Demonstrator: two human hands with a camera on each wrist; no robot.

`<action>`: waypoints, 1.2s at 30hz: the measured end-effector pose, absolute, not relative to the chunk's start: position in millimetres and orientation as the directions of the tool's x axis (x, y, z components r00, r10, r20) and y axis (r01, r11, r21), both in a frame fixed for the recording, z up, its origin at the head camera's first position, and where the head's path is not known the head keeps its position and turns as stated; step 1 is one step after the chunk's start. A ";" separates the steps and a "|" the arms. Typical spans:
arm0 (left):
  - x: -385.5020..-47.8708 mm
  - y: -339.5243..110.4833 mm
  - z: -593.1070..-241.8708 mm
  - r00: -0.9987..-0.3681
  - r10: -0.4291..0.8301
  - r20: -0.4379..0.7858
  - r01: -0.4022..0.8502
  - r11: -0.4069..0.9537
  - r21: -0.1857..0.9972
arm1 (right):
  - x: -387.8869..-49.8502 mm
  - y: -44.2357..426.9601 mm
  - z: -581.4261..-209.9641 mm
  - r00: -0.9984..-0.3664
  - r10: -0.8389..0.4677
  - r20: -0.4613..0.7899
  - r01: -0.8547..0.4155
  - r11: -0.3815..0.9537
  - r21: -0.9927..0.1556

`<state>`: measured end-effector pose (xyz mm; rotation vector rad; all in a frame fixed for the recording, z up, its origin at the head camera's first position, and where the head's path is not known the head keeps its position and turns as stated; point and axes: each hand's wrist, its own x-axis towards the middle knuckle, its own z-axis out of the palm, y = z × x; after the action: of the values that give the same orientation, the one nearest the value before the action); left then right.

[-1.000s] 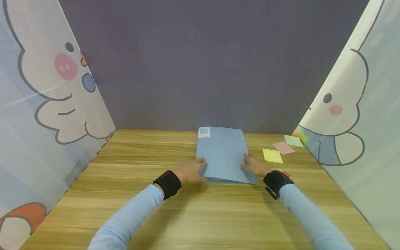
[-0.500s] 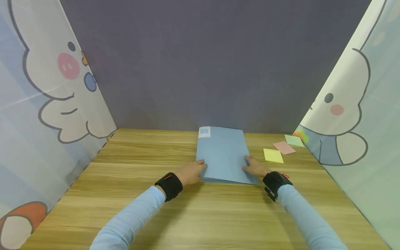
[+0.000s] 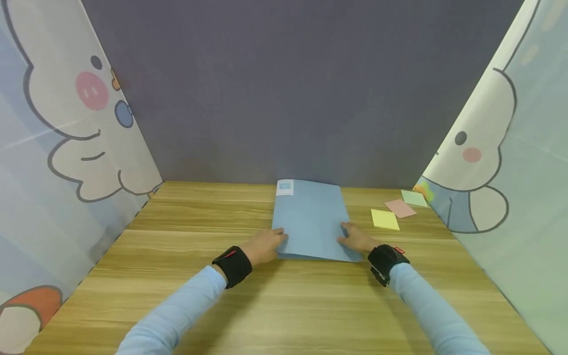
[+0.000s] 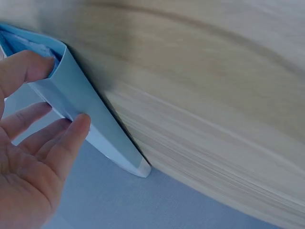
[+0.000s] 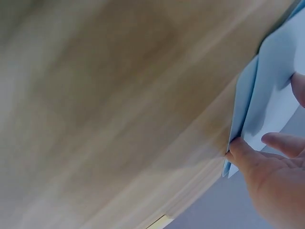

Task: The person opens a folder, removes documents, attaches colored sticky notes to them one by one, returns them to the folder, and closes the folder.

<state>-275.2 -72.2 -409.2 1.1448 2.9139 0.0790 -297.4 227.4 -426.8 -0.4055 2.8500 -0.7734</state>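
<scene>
A light blue folder (image 3: 310, 217) with a white label at its far left corner lies on the wooden table. My left hand (image 3: 264, 245) is at its near left edge; in the left wrist view the thumb of that hand (image 4: 35, 148) bends over the near end and fingertips touch the spine (image 4: 90, 105). At the right edge is my right hand (image 3: 358, 238). The right wrist view has the fingers of this hand (image 5: 276, 167) against the side of the folder (image 5: 271, 90), whose covers stand slightly apart, with one digit on top.
To the right of the folder lie a yellow sticky note (image 3: 384, 219), a pink one (image 3: 400, 208) and a pale green one (image 3: 414, 198). A dark grey panel (image 3: 284, 93) rises behind the table (image 3: 199, 207), with cartoon-printed cloths on both sides.
The near-left fingers have shifted slightly along the folder's edge, and the gap at its near end looks smaller than a second ago. The whole view has shifted a little.
</scene>
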 end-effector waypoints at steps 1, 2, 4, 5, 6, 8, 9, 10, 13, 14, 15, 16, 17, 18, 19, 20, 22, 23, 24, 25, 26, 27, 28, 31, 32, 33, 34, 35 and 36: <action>-274.5 -73.5 -409.9 -0.733 0.680 0.008 0.680 0.732 0.050 | -296.4 226.6 -427.3 -0.950 -0.300 -0.085 -0.216 0.830 -0.514; -273.5 -75.2 -410.2 -0.730 0.684 0.011 0.683 0.729 0.049 | -295.4 225.7 -427.7 -0.949 -0.304 -0.090 -0.218 0.832 -0.510; -270.5 -79.0 -410.7 -0.727 0.687 0.013 0.686 0.725 0.057 | -292.5 222.8 -427.0 -0.944 -0.312 -0.111 -0.219 0.839 -0.498; -268.2 -81.1 -410.5 -0.725 0.689 0.013 0.689 0.723 0.054 | -291.2 221.1 -426.9 -0.938 -0.323 -0.123 -0.227 0.845 -0.483; -265.3 -83.2 -410.0 -0.724 0.690 0.012 0.689 0.722 0.056 | -289.9 219.4 -426.6 -0.932 -0.334 -0.140 -0.233 0.849 -0.475; -259.7 -88.7 -408.9 -0.717 0.696 0.027 0.697 0.716 0.049 | -286.2 214.2 -424.0 -0.919 -0.352 -0.178 -0.238 0.854 -0.462; -256.9 -91.3 -408.8 -0.715 0.698 0.033 0.699 0.714 0.046 | -284.3 212.0 -423.0 -0.912 -0.363 -0.192 -0.245 0.857 -0.453; -254.0 -93.7 -408.8 -0.713 0.700 0.039 0.701 0.712 0.040 | -282.4 210.0 -422.9 -0.906 -0.373 -0.202 -0.254 0.859 -0.444; -245.8 -100.6 -409.4 -0.708 0.704 0.061 0.706 0.707 0.041 | -275.4 204.5 -422.4 -0.896 -0.382 -0.225 -0.261 0.865 -0.428; -243.1 -102.8 -409.8 -0.705 0.706 0.068 0.709 0.704 0.041 | -272.8 202.8 -422.2 -0.894 -0.387 -0.225 -0.269 0.866 -0.421; -240.6 -104.8 -410.1 -0.701 0.709 0.078 0.713 0.700 0.039 | -270.3 201.3 -422.3 -0.892 -0.394 -0.221 -0.279 0.865 -0.417; -238.1 -106.7 -410.3 -0.698 0.711 0.084 0.715 0.699 0.031 | -267.5 199.9 -422.2 -0.891 -0.398 -0.218 -0.282 0.862 -0.421; -235.5 -108.2 -410.4 -0.696 0.712 0.091 0.717 0.697 0.023 | -264.7 198.9 -421.9 -0.890 -0.404 -0.211 -0.287 0.857 -0.428; -233.1 -109.4 -410.4 -0.694 0.713 0.097 0.717 0.697 0.011 | -261.8 198.0 -421.8 -0.889 -0.411 -0.203 -0.297 0.853 -0.429; -230.9 -110.3 -410.5 -0.693 0.714 0.098 0.718 0.696 0.000 | -258.8 197.3 -421.7 -0.889 -0.415 -0.195 -0.306 0.853 -0.423; -228.7 -110.9 -410.8 -0.693 0.715 0.094 0.717 0.697 -0.011 | -255.5 197.1 -421.4 -0.888 -0.420 -0.186 -0.315 0.851 -0.420; -224.5 -111.8 -410.7 -0.694 0.716 0.083 0.716 0.698 -0.035 | -249.7 196.8 -420.8 -0.887 -0.427 -0.177 -0.324 0.847 -0.423; -222.6 -112.2 -410.6 -0.693 0.716 0.079 0.715 0.697 -0.051 | -247.0 196.1 -420.1 -0.886 -0.431 -0.174 -0.327 0.845 -0.423; -220.6 -112.5 -410.7 -0.691 0.719 0.077 0.716 0.695 -0.063 | -244.4 195.6 -419.8 -0.886 -0.430 -0.175 -0.329 0.847 -0.419; -218.5 -112.9 -411.0 -0.688 0.722 0.075 0.718 0.692 -0.075 | -241.8 195.2 -419.1 -0.886 -0.428 -0.176 -0.326 0.847 -0.421; -216.1 -113.3 -411.0 -0.682 0.727 0.084 0.721 0.687 -0.093 | -239.4 194.7 -418.7 -0.886 -0.430 -0.172 -0.326 0.843 -0.429; -213.7 -113.9 -411.3 -0.677 0.730 0.094 0.722 0.683 -0.106 | -237.4 194.2 -418.9 -0.886 -0.432 -0.167 -0.327 0.839 -0.435; -211.0 -114.7 -411.9 -0.670 0.735 0.101 0.725 0.678 -0.124 | -235.6 194.1 -419.7 -0.887 -0.433 -0.160 -0.331 0.838 -0.433; -202.0 -117.5 -413.5 -0.656 0.745 0.120 0.732 0.667 -0.140 | -229.2 193.0 -422.0 -0.894 -0.424 -0.145 -0.331 0.843 -0.423; -198.9 -118.3 -413.8 -0.654 0.747 0.123 0.734 0.665 -0.141 | -226.9 192.6 -422.7 -0.897 -0.420 -0.140 -0.329 0.845 -0.422; -196.0 -119.2 -414.5 -0.654 0.747 0.119 0.734 0.665 -0.137 | -224.7 192.2 -423.0 -0.900 -0.413 -0.140 -0.323 0.847 -0.422; -192.9 -119.9 -414.5 -0.657 0.745 0.114 0.734 0.667 -0.128 | -222.5 191.7 -423.0 -0.903 -0.406 -0.141 -0.316 0.849 -0.424; -190.2 -120.5 -414.3 -0.662 0.741 0.113 0.732 0.671 -0.114 | -220.4 190.7 -422.1 -0.905 -0.400 -0.145 -0.307 0.850 -0.428; -187.7 -121.2 -414.2 -0.669 0.735 0.110 0.728 0.678 -0.101 | -218.5 189.8 -421.2 -0.907 -0.396 -0.146 -0.301 0.850 -0.433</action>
<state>-187.7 -121.2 -414.2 1.3183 3.0058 -0.0804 -218.5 189.8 -421.2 -0.5345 2.7972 -0.5993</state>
